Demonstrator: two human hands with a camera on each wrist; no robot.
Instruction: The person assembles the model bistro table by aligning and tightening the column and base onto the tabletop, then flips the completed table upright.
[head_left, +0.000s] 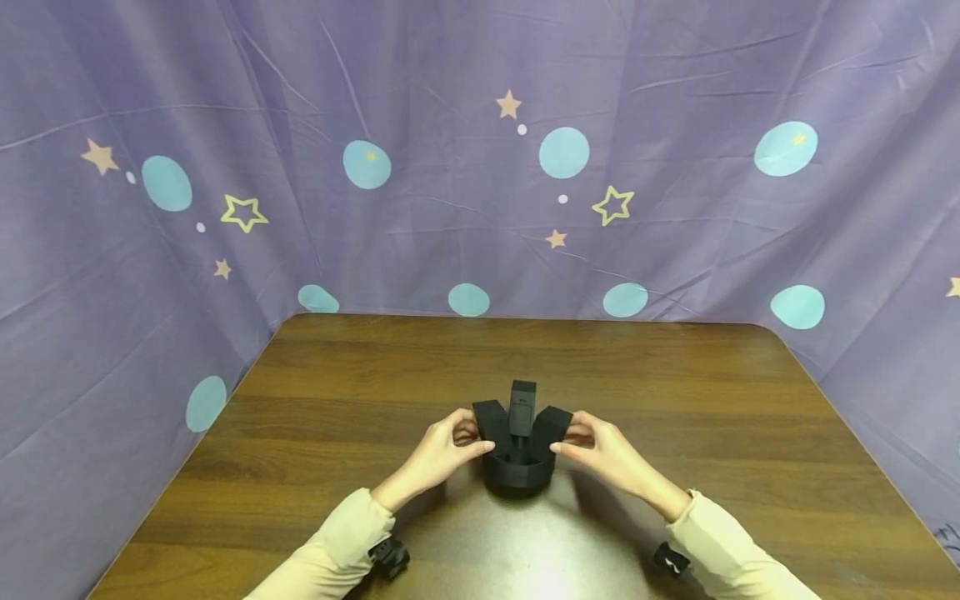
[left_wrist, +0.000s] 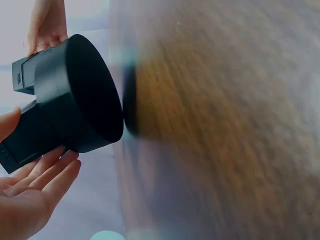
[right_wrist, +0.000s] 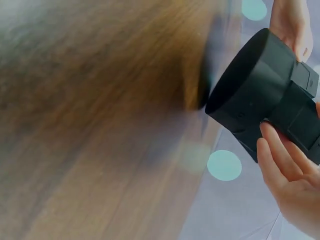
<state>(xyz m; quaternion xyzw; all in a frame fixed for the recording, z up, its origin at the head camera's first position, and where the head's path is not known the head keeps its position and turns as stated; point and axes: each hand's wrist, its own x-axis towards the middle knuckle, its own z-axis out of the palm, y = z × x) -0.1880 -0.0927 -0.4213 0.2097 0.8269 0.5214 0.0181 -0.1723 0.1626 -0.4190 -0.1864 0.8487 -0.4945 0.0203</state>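
A black object (head_left: 519, 475) with a round, cup-like base and three blocky upright arms is near the middle of the table in the head view. My left hand (head_left: 441, 450) pinches its left arm between thumb and fingers. On the other side, my right hand (head_left: 607, 454) grips the right arm the same way. Between them, the rear arm (head_left: 522, 408) stands untouched. Both wrist views show the dark underside of the round base (left_wrist: 95, 92), tilted relative to the tabletop. Whether its lower rim touches the wood is hard to tell.
A brown wood-grain table (head_left: 360, 367) lies under the hands, with a bright glare near its front. Purple curtains (head_left: 450, 167) printed with stars and turquoise spots hang behind it and at the sides. Black devices are strapped at the left wrist (head_left: 389, 557) and right wrist (head_left: 671, 559).
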